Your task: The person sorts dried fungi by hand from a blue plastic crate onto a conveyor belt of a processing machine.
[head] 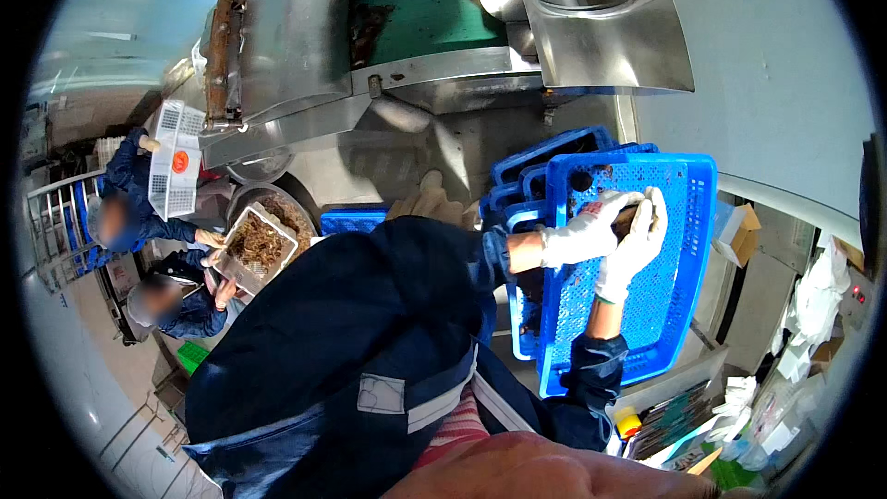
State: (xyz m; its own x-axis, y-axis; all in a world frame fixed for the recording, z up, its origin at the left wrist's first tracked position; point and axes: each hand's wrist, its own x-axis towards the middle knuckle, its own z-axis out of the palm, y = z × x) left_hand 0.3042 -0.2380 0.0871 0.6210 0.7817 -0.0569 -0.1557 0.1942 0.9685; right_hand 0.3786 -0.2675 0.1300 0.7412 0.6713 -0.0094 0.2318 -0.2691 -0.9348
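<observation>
Both hands wear white gloves and meet over a blue perforated plastic basket [703,222]. My left hand [589,232], its cuff marked in red, reaches in from the left. Coming up from below, my right hand [634,246] is cupped against it. Between the palms and fingers is a small brown object [626,220], partly covered; its kind is unclear. Inside the basket's upper left corner lies a dark round piece [581,182], with brown bits around it. More blue baskets [520,215] are stacked beneath and to the left, some with dark residue.
A green conveyor belt [429,10] and a steel chute [617,48] stand at the top. At left, two co-workers [128,187] handle a white crate [173,159] and a tray of brown material [260,242] over a large tub. Cartons [738,232] and plastic bags lie at right.
</observation>
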